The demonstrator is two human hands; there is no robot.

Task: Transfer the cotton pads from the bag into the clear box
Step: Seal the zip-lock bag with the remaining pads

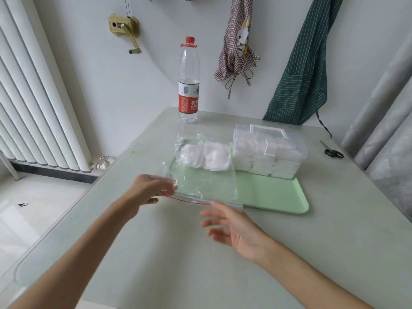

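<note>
Step in hand: opening the bag (205, 175). Left hand (149, 192) pinches its red-lined mouth; right hand (231, 226) hovers released. Next: part the seal, reach the cotton pads (206, 156).

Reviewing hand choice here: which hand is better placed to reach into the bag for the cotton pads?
Probably the right hand: it is open, holds nothing and hovers just before the bag mouth with the red strip. The left hand already pinches that edge.
</note>
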